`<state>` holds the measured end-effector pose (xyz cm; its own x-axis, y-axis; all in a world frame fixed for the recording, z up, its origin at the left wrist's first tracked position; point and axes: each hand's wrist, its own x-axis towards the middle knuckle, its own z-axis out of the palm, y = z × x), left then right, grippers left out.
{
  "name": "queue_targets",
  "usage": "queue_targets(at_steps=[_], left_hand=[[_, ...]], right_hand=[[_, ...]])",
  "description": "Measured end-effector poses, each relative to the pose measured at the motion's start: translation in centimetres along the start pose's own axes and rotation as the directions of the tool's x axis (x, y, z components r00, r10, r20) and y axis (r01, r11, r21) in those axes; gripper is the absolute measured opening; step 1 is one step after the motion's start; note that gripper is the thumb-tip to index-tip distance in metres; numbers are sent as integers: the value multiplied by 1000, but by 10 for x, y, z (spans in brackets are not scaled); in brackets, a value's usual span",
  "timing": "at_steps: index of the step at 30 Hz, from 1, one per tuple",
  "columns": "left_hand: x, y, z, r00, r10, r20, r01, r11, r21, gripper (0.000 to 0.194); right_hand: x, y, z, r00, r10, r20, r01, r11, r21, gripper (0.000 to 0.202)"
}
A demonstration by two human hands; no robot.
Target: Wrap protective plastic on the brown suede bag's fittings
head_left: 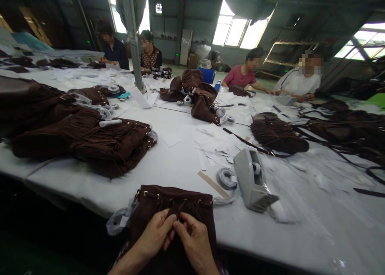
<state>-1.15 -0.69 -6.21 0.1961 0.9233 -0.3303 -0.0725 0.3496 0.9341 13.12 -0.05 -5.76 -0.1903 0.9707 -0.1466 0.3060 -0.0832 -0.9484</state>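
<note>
A dark brown drawstring bag (174, 192) with gold eyelets stands upright at the table's near edge, right before me. My left hand (158, 229) and my right hand (192, 233) meet at the middle of its front, just under the eyelets. Thumbs and fingertips of both pinch a dark brown piece, which looks like the bag's drawstring; the fingers cover most of it. Plastic-wrapped parts (120, 218) hang at the bag's left side. A wrapped coil (227, 178) lies on the table behind its right side.
A grey tape dispenser (251, 182) stands to the right, near a tan strip (213, 184). Fringed brown bags (114, 146) are piled at left, with more bags (276, 134) and straps at right. Paper scraps (219, 140) litter the white table (177, 162). Several people sit across it.
</note>
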Motion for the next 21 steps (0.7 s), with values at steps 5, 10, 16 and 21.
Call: queue_targets(at_steps=[5,10,16,21], left_hand=[[-4,-2,-2,999,5,35,-7,998,67,41],[-8,2,4,992,129,13,-126,939,319,35],[-10,5,6,990,134,41,-140,917,373,32],[-9,6,4,997,51,63,-69,944,322,35]], right_hand=[[5,-5,-3,995,21,95,-32,993,113,44],[14,-10,-1,993,96,64,-102,989,107,44],[16,-12,3,990,136,30,-139,982,130,43],[14,-15,6,986,161,50,-167,973,158,43]])
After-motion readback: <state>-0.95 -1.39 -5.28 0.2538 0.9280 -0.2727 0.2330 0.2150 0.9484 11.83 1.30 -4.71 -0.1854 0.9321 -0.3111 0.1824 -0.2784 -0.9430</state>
